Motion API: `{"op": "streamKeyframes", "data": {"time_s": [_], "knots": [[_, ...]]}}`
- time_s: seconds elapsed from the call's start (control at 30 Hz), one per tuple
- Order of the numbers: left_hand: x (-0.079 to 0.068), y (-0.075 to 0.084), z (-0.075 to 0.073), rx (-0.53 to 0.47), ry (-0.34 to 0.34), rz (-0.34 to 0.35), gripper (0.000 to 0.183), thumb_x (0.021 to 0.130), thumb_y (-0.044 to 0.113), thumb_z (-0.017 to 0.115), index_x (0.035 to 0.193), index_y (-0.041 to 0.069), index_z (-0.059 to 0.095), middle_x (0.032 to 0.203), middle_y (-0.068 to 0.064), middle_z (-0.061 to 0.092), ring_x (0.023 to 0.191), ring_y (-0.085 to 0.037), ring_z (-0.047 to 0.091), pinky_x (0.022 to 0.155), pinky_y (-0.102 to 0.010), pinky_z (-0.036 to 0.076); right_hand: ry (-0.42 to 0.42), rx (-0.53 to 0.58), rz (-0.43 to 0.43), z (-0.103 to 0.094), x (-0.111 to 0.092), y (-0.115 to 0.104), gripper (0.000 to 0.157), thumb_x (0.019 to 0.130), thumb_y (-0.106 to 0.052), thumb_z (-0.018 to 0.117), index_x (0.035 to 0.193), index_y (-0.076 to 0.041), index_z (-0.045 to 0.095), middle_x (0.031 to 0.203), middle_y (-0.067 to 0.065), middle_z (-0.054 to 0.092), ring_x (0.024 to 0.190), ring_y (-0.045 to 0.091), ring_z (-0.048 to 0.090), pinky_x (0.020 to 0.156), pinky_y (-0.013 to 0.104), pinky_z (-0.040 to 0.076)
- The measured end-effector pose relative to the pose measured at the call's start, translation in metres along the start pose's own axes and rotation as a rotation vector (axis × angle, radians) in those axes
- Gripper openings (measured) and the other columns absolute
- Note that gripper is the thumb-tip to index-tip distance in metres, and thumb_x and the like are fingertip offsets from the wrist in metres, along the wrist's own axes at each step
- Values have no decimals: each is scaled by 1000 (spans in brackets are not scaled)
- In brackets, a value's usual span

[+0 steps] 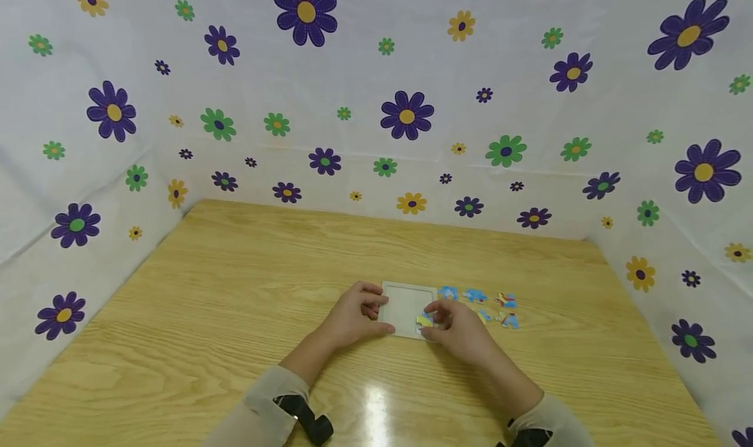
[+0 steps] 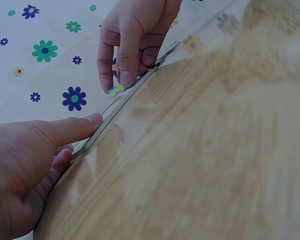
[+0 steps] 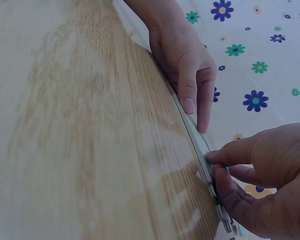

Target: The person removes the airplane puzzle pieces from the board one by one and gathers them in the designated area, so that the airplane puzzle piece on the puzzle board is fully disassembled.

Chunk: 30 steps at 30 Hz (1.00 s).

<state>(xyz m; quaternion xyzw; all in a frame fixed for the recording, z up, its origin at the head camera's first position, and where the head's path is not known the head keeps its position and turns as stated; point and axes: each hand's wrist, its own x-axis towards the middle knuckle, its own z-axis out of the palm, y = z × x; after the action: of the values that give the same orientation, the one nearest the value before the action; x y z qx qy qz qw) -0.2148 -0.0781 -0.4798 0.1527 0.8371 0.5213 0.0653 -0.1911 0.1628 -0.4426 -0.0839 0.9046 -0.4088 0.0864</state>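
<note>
A shallow white puzzle tray (image 1: 406,303) with a raised rim lies on the table. At its left side my left hand (image 1: 355,313) grips the edge, thumb near the lower left corner and fingers higher up; the left wrist view shows the thumb (image 2: 92,120) on top of the rim. My right hand (image 1: 461,332) pinches a yellow-and-blue jigsaw piece (image 1: 422,321) between thumb and fingers, over the tray's lower right corner. Apart from that piece, the tray's visible floor is bare. In the right wrist view, the fingertips (image 3: 212,157) are right at the rim.
Several loose jigsaw pieces (image 1: 474,296) in blue, yellow and red lie in two rows right of the tray, partly hidden by my right hand. Flower-patterned white cloth (image 1: 353,133) encloses the wooden table (image 1: 247,290) at the back and both sides.
</note>
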Motion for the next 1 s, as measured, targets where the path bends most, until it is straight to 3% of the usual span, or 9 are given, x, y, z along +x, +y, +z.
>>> {"op": "streamKeyframes", "data": {"time_s": [0.17,0.3,0.47,0.7,1.0], "knots": [[-1,1,-1,-13,-1,3,54,75,21,90,121,3,68,130,-7,55,92,-13,58,79,-20,51,20,105,12,-5,-1,1,13,90,-9,73,102,-6,67,95,8,64,70,16,62,57,25,51],[-2,2,-1,-16,1,1,54,75,21,90,121,3,68,129,-6,56,92,-13,58,79,-20,51,22,116,16,-12,-3,3,9,92,-11,71,98,-5,67,91,7,67,66,17,64,55,27,50],[-2,3,-1,-19,3,-12,54,74,21,90,121,3,69,128,-6,56,90,-13,57,78,-20,51,-11,123,13,-17,-2,8,15,94,-12,69,107,-4,67,90,7,68,70,17,66,56,27,50],[0,3,-2,-18,0,-26,54,74,21,91,120,6,68,125,-2,56,89,-13,56,77,-21,51,-57,275,25,-27,-3,14,29,97,-14,66,123,-3,68,102,12,68,83,20,69,70,27,58],[-2,4,-2,-27,-16,-28,55,75,21,90,123,5,67,126,-5,55,90,-14,55,77,-21,50,-61,325,86,-56,-19,32,36,99,-17,64,126,5,58,107,14,64,87,18,68,73,28,59]]}}
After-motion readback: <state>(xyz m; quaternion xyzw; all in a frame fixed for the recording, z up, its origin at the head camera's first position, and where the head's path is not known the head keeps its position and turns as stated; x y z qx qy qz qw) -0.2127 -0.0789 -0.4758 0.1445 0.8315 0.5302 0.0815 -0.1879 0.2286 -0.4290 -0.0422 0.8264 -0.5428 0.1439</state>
